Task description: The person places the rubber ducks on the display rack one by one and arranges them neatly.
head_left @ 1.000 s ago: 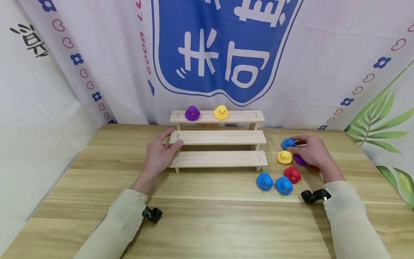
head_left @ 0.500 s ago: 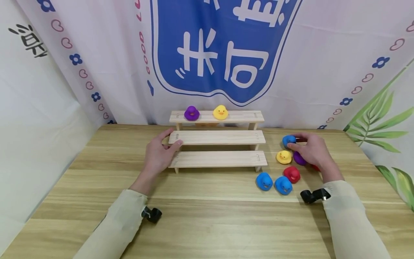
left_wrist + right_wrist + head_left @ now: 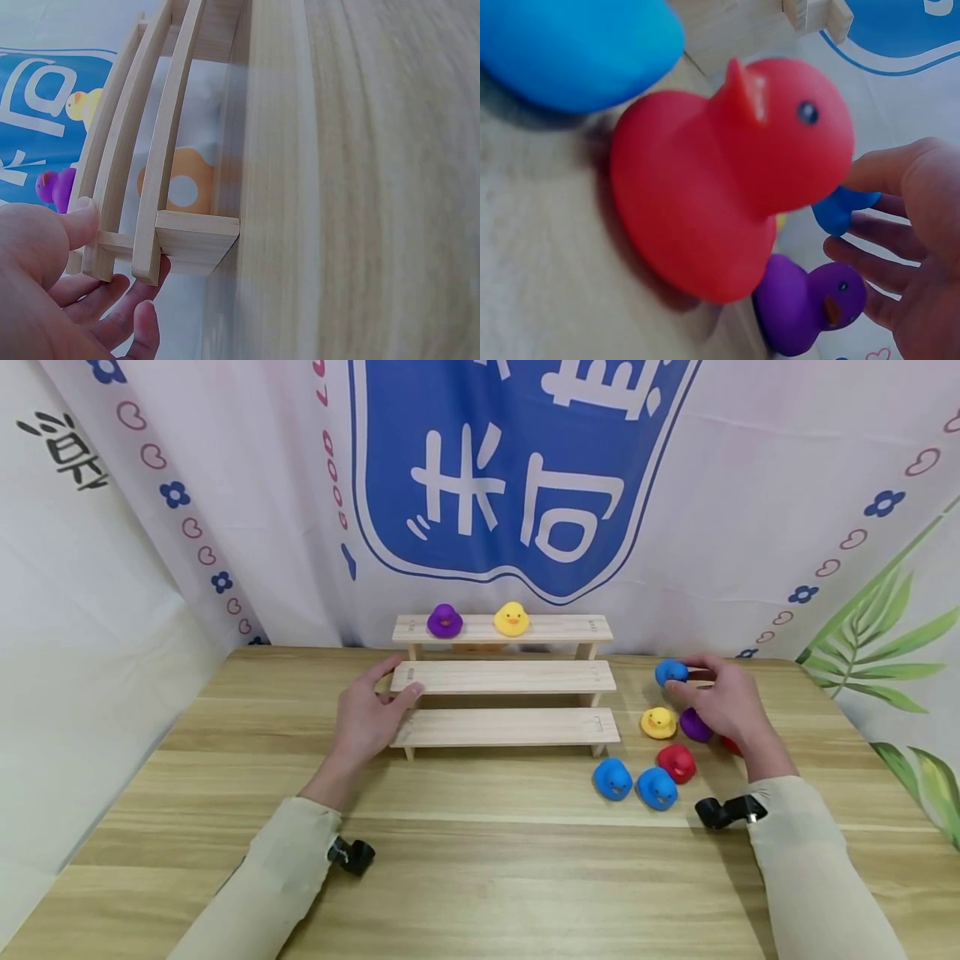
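My left hand [image 3: 367, 710] holds the left end of a three-step wooden display stand [image 3: 502, 677]. In the left wrist view its thumb lies over the middle step and the other fingers reach beneath. On the right, my right hand [image 3: 723, 697] pinches a blue rubber duck [image 3: 670, 673] between thumb and fingers, raised off the table. Below that hand are a yellow duck [image 3: 658, 723] and a purple duck [image 3: 694, 726], with a red duck [image 3: 732, 746] partly hidden by the wrist. The stand's top step bears a purple duck [image 3: 445, 622] and a yellow duck [image 3: 512, 619].
Nearer on the wooden table [image 3: 480, 877] lie another red duck [image 3: 677, 764] and two blue ducks, one left [image 3: 612, 779] and one right [image 3: 657, 788]. A printed curtain [image 3: 300, 527] hangs right behind the stand.
The right hand has lifted the blue duck up and slightly away from the yellow duck. My left hand has kept its place on the stand.
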`<state>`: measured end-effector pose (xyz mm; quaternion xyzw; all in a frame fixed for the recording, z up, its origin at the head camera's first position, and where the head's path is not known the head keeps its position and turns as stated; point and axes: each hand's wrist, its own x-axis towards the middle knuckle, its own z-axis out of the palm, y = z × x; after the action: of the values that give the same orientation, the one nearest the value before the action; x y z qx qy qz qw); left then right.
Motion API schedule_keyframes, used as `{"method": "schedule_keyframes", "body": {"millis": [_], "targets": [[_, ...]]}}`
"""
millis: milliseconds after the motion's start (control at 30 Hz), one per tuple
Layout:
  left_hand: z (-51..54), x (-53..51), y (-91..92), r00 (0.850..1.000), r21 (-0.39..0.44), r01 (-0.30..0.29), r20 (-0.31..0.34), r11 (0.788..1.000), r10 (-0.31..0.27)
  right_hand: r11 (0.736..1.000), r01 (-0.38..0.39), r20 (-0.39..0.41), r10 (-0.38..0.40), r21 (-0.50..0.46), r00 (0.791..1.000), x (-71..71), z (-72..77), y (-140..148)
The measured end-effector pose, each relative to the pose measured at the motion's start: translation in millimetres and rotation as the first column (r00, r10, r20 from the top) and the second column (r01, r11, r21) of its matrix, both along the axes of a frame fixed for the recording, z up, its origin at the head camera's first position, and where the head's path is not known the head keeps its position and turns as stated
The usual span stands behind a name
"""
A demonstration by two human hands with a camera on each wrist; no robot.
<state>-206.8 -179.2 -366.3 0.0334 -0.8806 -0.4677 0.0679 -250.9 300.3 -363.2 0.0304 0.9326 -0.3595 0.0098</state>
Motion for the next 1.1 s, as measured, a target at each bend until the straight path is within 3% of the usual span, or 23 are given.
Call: {"method": "schedule_keyframes", "body": {"millis": [367,600,1100], "targets": [[0.9,0.2,1.1,1.0,-0.015,-0.002,0.008,1.0,0.002,0.999,-0.012,-0.128,0.005,-0.051,0.992,5.2,12.9,-13],[1.6,0.1,1.3,1.0,-0.016,-0.002,0.012,1.0,0.002,0.997,-0.012,-0.124,0.003,-0.073,0.992,9.2,20.9,-21],[3.2,0.2,1.1,1.0,-0.018,-0.005,0.02,1.0,0.005,0.98,-0.045,-0.204,0.004,-0.196,0.979,13.8,26.0,-38]]}}
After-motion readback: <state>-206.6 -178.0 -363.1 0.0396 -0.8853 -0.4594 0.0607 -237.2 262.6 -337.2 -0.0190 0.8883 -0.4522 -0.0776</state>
